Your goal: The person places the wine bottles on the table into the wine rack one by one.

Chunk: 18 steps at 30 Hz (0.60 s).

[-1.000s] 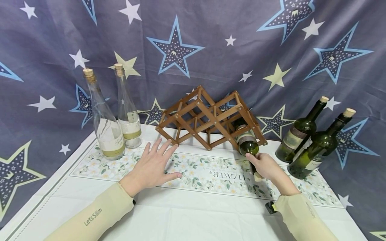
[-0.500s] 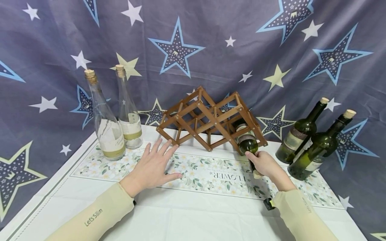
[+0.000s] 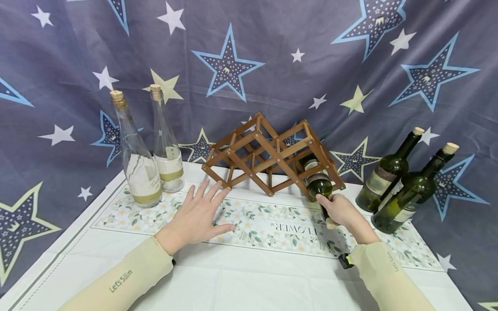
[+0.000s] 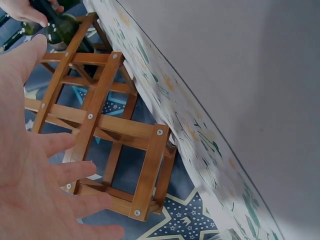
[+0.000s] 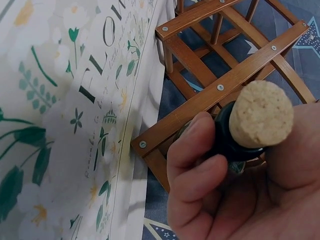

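Toward the viewer from the single wooden rack (image 3: 278, 158), two beige sleeves, one left (image 3: 124, 276) and one right (image 3: 393, 276), are extending over one white tablecloth (image 3: 253, 280). One black object (image 3: 345, 261) is showing at the right cuff.

Ahead of the sleeves, two hands are occupying the area before the rack. The left hand (image 3: 198, 216) is spreading its five digits, palm down, holding nothing; its fingertips are pointing at the rack's left end. Whether it is touching the cloth cannot be told. The right hand (image 3: 342, 214), before the rack's right end, is gripping the neck of one dark green bottle (image 3: 320, 183) with curled fingers. This bottle is lying partly inside the rack's right-end compartment, its neck and one cork (image 5: 262, 114) facing the viewer.

One floral band (image 3: 249, 220), bearing the word FLOWER, is running along the rack's front. Right of the rack, two corked green bottles, one nearer (image 3: 408, 194) and one farther (image 3: 383, 177), are standing upright. Left of the rack, two corked clear bottles, one nearer (image 3: 142, 179) and one farther (image 3: 168, 168), are also standing upright.

Behind the rack, one grey-purple backdrop (image 3: 268, 26) with printed stars is hanging.
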Motion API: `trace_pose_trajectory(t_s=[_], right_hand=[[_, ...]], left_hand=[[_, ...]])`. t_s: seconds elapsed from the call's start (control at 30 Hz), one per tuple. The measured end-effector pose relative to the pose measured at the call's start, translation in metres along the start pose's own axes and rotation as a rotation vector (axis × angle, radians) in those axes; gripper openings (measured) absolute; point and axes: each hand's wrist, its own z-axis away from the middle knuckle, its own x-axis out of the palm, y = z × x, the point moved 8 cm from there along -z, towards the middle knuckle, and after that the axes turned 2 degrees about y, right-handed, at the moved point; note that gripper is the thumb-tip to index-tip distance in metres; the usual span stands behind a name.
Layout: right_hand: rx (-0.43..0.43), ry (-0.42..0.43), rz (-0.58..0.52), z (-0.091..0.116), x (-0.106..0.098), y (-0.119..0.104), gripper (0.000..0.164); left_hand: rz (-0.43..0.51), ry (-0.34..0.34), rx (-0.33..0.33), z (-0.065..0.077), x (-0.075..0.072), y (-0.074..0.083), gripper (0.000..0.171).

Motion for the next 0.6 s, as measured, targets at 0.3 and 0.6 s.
trace_pose_trajectory(t_s=[0.3,0.6], right_hand=[[0.005,0.010,-0.004,-0.0020,-0.0004,-0.0003,0.052],[0.039,-0.001,-0.059,-0.0012,0.0007,0.0020,0.052]], left_hand=[[-0.003,0.002,0.003,-0.0001,-0.0023,0.0003,0.102],[-0.004,-0.002,0.000,0.0004,-0.0025,0.0007,0.105]])
